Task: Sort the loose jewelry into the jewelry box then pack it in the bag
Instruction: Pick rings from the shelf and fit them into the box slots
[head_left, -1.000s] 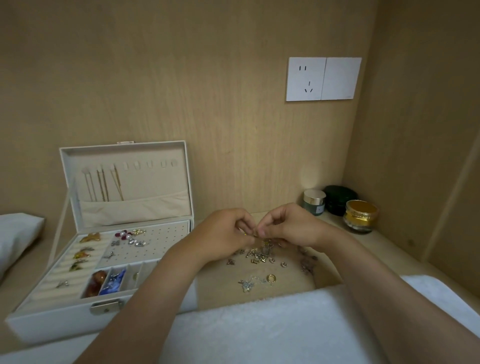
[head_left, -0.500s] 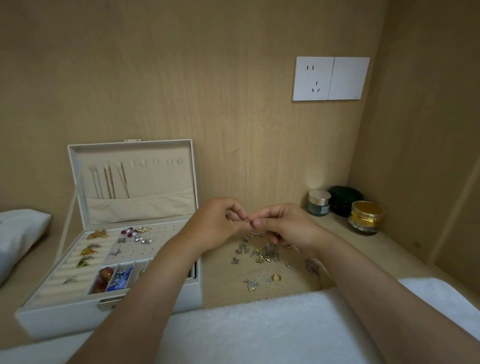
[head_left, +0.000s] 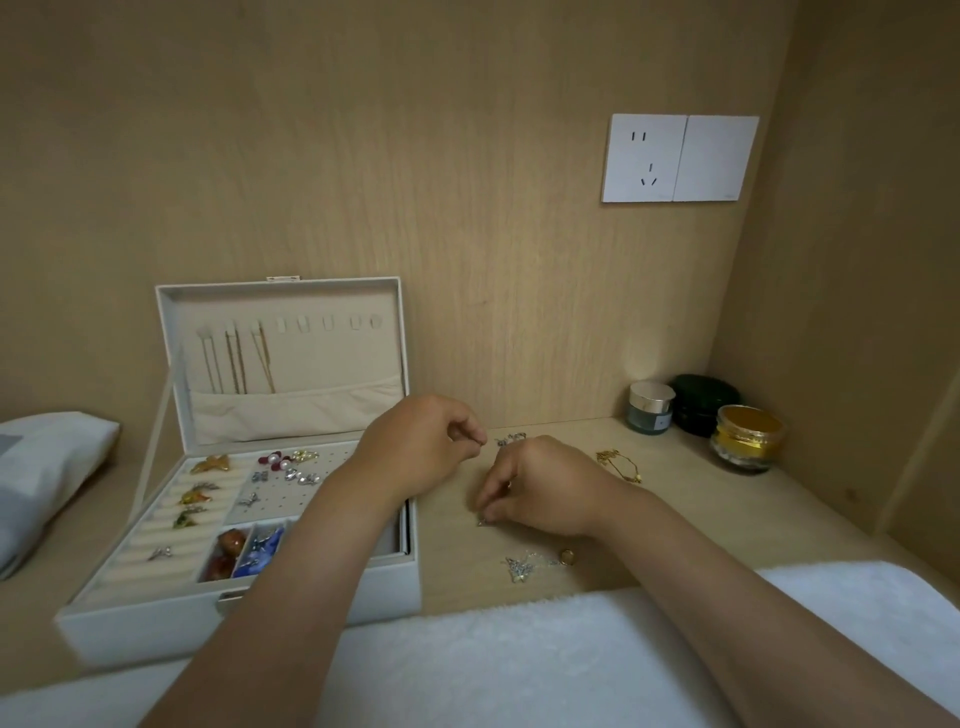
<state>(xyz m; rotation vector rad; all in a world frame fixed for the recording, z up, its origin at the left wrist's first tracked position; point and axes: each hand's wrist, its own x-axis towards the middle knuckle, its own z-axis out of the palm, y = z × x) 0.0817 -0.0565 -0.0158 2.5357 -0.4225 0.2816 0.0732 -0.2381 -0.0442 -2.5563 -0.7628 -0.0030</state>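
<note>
Currently picking loose jewelry (head_left: 618, 464) off the counter (head_left: 727, 519), centre frame.
Against the wood, the right hand (head_left: 540, 488) pinches a tiny silver piece (head_left: 483, 521); the left hand (head_left: 423, 447) is curled, thumb to forefinger, contents untellable. Thin, slick metal could slip and tangle with the butterfly pendant (head_left: 517, 567) or roll like the gold ring (head_left: 567, 556). The padded white box (head_left: 145, 631) lies open, lower left.
</note>
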